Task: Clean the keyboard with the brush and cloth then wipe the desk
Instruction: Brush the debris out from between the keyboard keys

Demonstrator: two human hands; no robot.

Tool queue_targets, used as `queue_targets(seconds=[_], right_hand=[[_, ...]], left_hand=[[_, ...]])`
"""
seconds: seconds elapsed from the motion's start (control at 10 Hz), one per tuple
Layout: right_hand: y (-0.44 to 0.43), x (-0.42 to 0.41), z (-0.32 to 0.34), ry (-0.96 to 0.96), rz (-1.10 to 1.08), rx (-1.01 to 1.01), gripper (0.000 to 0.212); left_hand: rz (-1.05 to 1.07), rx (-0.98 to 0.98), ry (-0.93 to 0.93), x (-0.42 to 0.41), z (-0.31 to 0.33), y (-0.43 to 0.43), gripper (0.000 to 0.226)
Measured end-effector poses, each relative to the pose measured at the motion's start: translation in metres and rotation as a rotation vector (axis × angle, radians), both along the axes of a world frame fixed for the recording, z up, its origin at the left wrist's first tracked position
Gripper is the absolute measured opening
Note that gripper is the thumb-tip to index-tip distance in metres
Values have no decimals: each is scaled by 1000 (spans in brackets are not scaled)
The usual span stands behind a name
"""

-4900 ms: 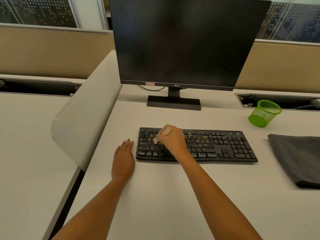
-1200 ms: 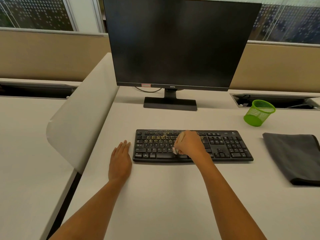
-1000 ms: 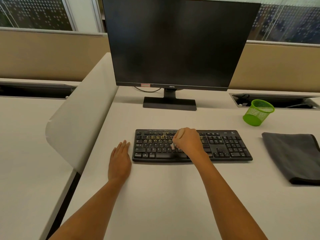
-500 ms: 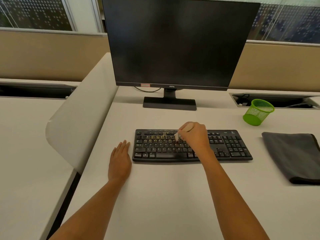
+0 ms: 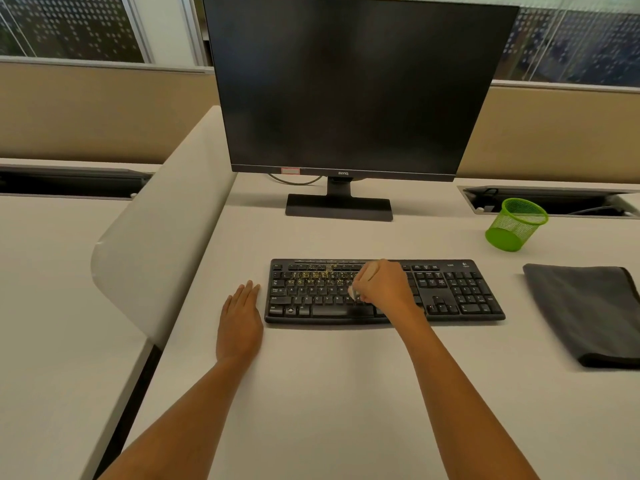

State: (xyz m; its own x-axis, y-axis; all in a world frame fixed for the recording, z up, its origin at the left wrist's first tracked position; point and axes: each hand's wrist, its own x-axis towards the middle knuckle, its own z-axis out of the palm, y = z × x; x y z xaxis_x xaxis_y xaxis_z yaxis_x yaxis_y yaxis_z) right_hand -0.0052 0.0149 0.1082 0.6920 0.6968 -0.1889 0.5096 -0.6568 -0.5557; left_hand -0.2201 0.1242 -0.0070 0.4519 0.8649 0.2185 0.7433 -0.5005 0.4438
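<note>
We see the pale desk (image 5: 346,393) carrying a dark monitor (image 5: 346,84) at its rear centre. A folded grey cloth (image 5: 585,313) lies flat near the right edge, apart from the keyboard. The black keyboard (image 5: 457,292) sits in front of the monitor stand. The left hand (image 5: 239,323) rests palm down on the desk just beside the keyboard's left end, fingers straight and together. The right hand (image 5: 384,289) is over the middle keys, fingers curled in a grip. A green mesh cup (image 5: 516,225) stands behind the keyboard's right end. The small pale brush (image 5: 370,270) sits in that right-hand grip (only handle end and tip show), tip down among the letter keys. Yellowish specks (image 5: 318,275) dot the upper-left key rows.
</note>
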Motion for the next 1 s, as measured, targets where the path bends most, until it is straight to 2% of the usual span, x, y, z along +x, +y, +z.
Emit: queue_targets(seconds=[0.1, 0.2, 0.4, 0.5, 0.6, 0.7, 0.8, 0.9, 1.0], right_hand=[[-2, 3, 6, 27, 31, -70, 15], [-1, 3, 9, -33, -7, 49, 18], [-4, 6, 13, 92, 39, -46, 10], [-13, 22, 27, -34, 65, -113, 15], [-28, 32, 37, -227, 34, -265, 20], [-31, 33, 40, -278, -17, -296, 22], [-18, 4, 37, -332, 121, -297, 32], [-1, -31, 26, -325, 259, -296, 43], [11, -41, 17, -96, 276, -90, 22]], left_hand=[[4, -2, -6, 1, 0, 0, 48], [4, -2, -6, 0, -1, 0, 48], [0, -3, -10, 0, 0, 0, 48], [4, -7, -10, 1, 0, 1, 49], [6, -2, -5, 1, -1, 1, 49], [12, -2, -5, 1, -2, 1, 49], [17, -6, -3, 1, -2, 1, 49], [16, -12, -8, 1, -1, 0, 49], [12, -3, -7, 0, -1, 0, 50]])
